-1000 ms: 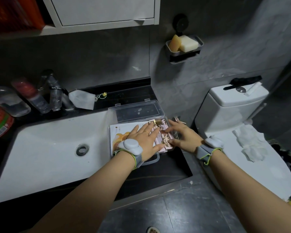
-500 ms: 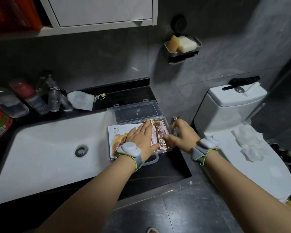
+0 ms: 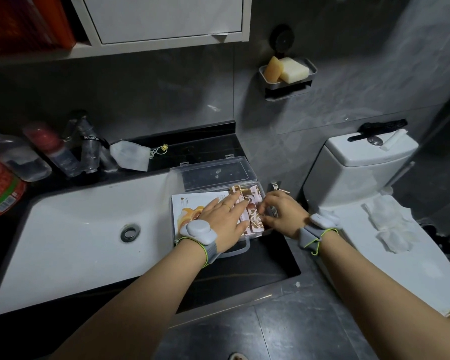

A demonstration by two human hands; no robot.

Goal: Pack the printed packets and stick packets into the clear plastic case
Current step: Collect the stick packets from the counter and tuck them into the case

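Note:
The clear plastic case (image 3: 234,252) lies open on the black counter beside the sink, its lid (image 3: 215,172) folded back toward the wall. Inside lies a white printed packet (image 3: 190,206) with an orange picture, and pink-and-brown stick packets (image 3: 255,216) are stacked along the case's right side. My left hand (image 3: 224,219) lies flat with straight fingers on the packets. My right hand (image 3: 281,214) is at the case's right edge, with its fingers curled against the stick packets; the fingertips are hidden.
A white sink (image 3: 83,237) lies left of the case. Bottles (image 3: 63,152) and a white pouch (image 3: 130,155) stand along the back wall. A soap rack (image 3: 287,74) hangs on the wall. A toilet (image 3: 369,203) stands at the right, with tissue (image 3: 390,224) on its lid.
My right hand has pulled in closer to the case's right edge and its fingers have curled more. The left hand stays pressed flat on the packets.

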